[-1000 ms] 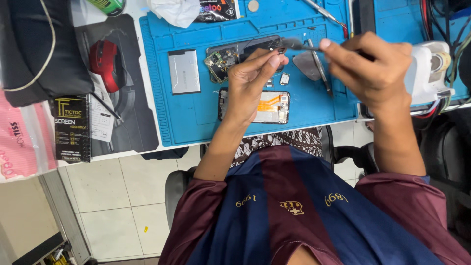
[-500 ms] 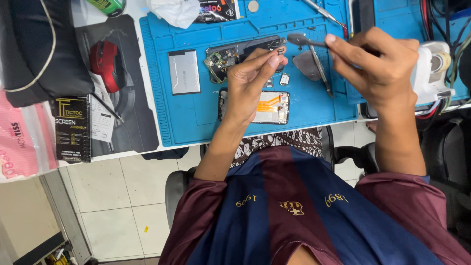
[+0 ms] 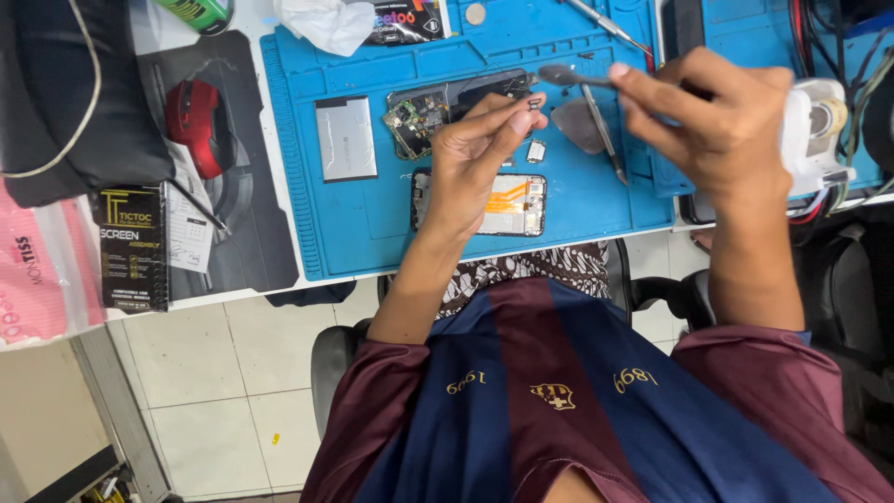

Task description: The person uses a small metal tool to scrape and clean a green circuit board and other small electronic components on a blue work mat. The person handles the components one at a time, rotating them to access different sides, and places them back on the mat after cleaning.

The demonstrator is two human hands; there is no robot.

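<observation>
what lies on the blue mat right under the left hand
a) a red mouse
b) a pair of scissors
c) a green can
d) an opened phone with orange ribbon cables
d: the opened phone with orange ribbons lies on the blue mat just below the left hand.

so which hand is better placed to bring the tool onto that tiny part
Right. The right hand grips the metal tool, whose tip sits just beside the tiny part. The left hand is occupied pinching that part above the blue mat.

Left hand pinching a tiny part — right hand with tweezers — above blue mat.
</observation>
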